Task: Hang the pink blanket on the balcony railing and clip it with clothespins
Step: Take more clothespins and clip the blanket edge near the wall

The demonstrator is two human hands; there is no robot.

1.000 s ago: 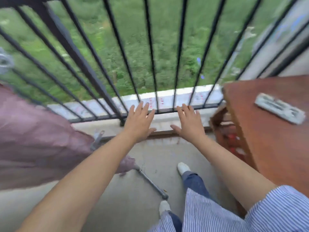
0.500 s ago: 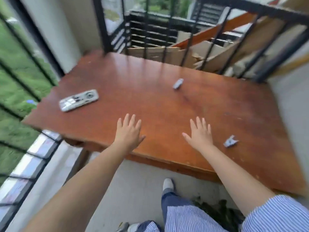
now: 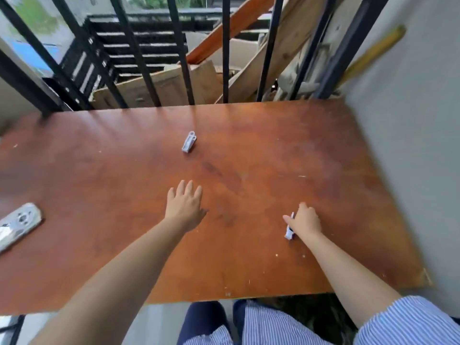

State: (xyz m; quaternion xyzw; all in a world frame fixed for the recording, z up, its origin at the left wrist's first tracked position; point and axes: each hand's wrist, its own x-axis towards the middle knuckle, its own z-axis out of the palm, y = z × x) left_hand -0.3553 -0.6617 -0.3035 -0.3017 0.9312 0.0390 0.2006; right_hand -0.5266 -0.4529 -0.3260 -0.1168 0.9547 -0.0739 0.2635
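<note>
Two pale grey clothespins lie on a reddish-brown wooden table (image 3: 124, 175). One clothespin (image 3: 188, 142) rests near the table's middle back, untouched. The other clothespin (image 3: 289, 231) lies at the front right, and my right hand (image 3: 304, 221) is down on it with fingers curled around its upper part. My left hand (image 3: 184, 204) hovers flat over the table's middle, fingers apart, holding nothing, well short of the far clothespin. The pink blanket is out of view. Black railing bars (image 3: 226, 51) rise behind the table.
A silver remote-like device (image 3: 17, 224) lies at the table's left edge. Wooden boards and planks (image 3: 174, 85) are stacked beyond the railing. A grey wall (image 3: 410, 125) runs along the table's right side. My legs stand against the table's front edge.
The view swung right from the railing and blanket to the table. My right hand dropped onto the front-right clothespin and closed on it. My left hand moved forward over the table.
</note>
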